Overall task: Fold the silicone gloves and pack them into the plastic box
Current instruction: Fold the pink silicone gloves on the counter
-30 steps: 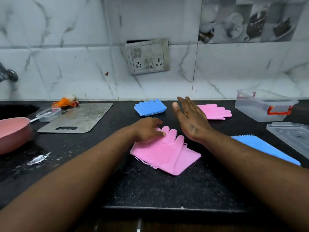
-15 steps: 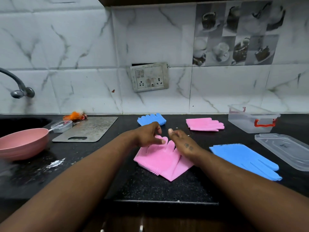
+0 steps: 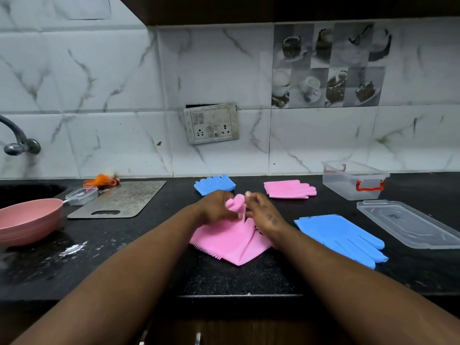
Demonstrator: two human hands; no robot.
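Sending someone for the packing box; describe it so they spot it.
Follow the black counter right, to the wall. The clear box sits behind a flat lid; unlike the small tub by the cutting board, it has an orange handle.

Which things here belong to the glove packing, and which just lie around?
Job: half-folded pink glove, far pink glove, far blue glove, near blue glove, plastic box, lid.
Lying about: pink bowl, cutting board, small container.

The lid lies before the box, right of the unfolded glove.
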